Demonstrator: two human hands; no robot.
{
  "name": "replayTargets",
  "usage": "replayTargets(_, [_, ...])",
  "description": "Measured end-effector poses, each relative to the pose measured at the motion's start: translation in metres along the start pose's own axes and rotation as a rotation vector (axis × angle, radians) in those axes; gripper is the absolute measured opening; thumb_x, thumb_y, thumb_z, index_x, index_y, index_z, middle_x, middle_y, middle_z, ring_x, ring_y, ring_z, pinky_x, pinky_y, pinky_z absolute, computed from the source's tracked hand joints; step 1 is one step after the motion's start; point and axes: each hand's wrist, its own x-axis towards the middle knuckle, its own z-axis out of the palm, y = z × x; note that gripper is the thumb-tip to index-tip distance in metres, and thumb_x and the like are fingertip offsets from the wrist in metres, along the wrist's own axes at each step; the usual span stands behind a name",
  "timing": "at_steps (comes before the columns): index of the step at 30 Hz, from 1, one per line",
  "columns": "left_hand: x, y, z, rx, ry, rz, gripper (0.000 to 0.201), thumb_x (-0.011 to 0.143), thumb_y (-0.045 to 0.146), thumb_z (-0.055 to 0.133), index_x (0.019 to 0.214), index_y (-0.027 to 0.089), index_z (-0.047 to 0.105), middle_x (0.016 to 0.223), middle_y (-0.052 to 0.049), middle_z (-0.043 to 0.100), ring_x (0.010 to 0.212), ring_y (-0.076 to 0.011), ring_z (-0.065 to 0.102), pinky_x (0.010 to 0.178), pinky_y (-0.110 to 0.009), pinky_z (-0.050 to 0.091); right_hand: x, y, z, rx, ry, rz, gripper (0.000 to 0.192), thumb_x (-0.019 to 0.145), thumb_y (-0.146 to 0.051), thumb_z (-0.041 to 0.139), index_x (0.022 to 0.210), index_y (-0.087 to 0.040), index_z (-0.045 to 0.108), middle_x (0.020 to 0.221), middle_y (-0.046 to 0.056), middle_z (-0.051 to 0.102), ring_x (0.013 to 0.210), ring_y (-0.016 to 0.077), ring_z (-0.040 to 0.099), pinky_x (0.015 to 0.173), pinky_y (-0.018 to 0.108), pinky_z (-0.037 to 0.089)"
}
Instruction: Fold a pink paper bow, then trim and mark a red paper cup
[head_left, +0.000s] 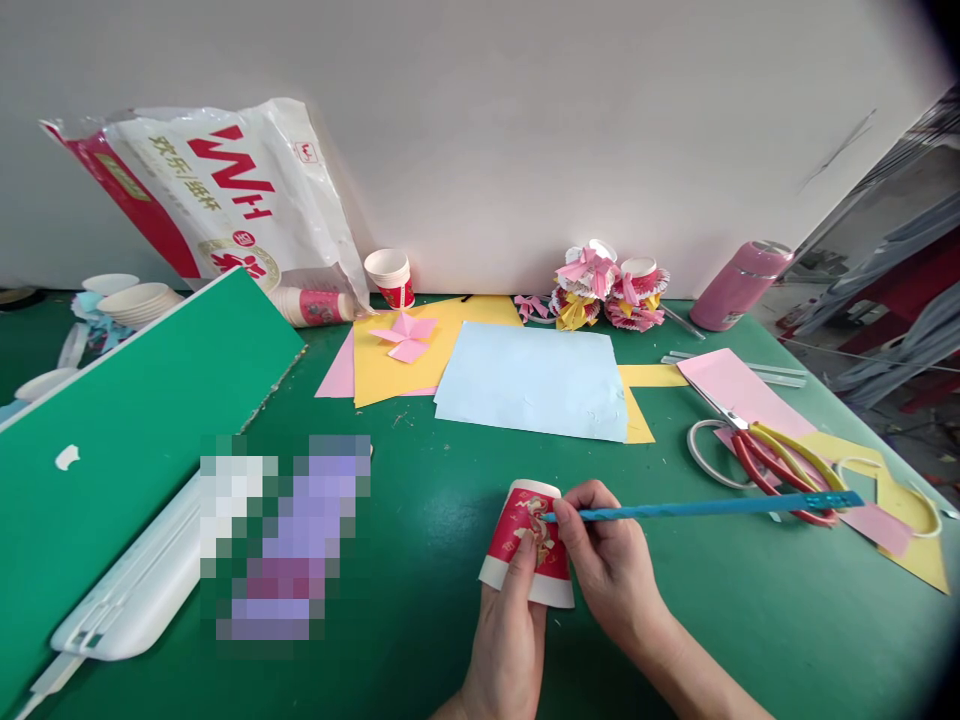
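My left hand [517,620] grips a red and white paper cup [514,525] with a gold printed pattern, its thumb pressed on the printed side. The cup is tilted, its wide rim towards me. In my right hand [611,560] is a long thin blue pencil-like stick [697,508], pinched near its left end. That end meets or nearly meets the cup's printed side; whether it touches I cannot tell. The stick's far end reaches right, over scissors [780,460] with red and yellow handles.
Light blue paper [532,380] lies over yellow paper [390,370]. Pink paper strips [735,380] lie at right, near a pink bottle [742,285]. Decorated cups [589,290], a plain-rimmed cup [390,278] and a cup bag [225,200] stand behind. A green board [157,430] and white device [150,580] are left.
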Motion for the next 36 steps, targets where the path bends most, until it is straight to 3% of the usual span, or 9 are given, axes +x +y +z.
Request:
replayTargets(7, [0.0014, -0.0003, -0.0018, 0.003, -0.029, 0.011, 0.031, 0.082, 0.029, 0.058, 0.111, 0.017, 0.06, 0.105, -0.009, 0.069, 0.113, -0.0253, 0.054, 0.1, -0.037, 0.039, 0.0028, -0.0039, 0.0041, 0.031, -0.029, 0.002, 0.022, 0.088, -0.031, 0.046, 0.07, -0.02, 0.048, 0.056, -0.003, 0.049, 0.046, 0.0103, 0.042, 0.042, 0.02, 0.032])
replayTargets(19, [0.0012, -0.001, -0.0011, 0.001, 0.043, -0.005, 0.026, 0.082, 0.025, 0.057, 0.106, 0.016, 0.061, 0.099, -0.009, 0.07, 0.108, -0.0261, 0.058, 0.1, -0.039, 0.038, 0.0023, 0.0004, -0.0015, -0.083, 0.053, -0.075, 0.02, 0.089, -0.026, 0.042, 0.069, -0.021, 0.042, 0.052, -0.006, 0.04, 0.044, 0.01, 0.037, 0.041, 0.02, 0.031])
replayTargets(30, [0.0029, -0.0003, -0.0014, 0.006, -0.037, 0.024, 0.032, 0.081, 0.029, 0.059, 0.11, 0.017, 0.061, 0.106, -0.009, 0.069, 0.112, -0.0253, 0.055, 0.1, -0.038, 0.039, 0.004, -0.0027, 0.0042, -0.017, -0.012, -0.043, 0.02, 0.088, -0.03, 0.046, 0.071, -0.02, 0.047, 0.053, -0.005, 0.045, 0.044, 0.0095, 0.04, 0.041, 0.019, 0.032])
replayTargets(36, [0.0019, -0.0005, -0.0007, 0.01, 0.019, 0.007, 0.027, 0.081, 0.027, 0.058, 0.104, 0.016, 0.064, 0.1, -0.01, 0.07, 0.11, -0.0266, 0.056, 0.098, -0.039, 0.04, 0.0022, 0.0, -0.0003, -0.098, 0.024, -0.102, 0.019, 0.089, -0.025, 0.043, 0.07, -0.021, 0.043, 0.053, -0.007, 0.041, 0.043, 0.0092, 0.038, 0.041, 0.02, 0.03])
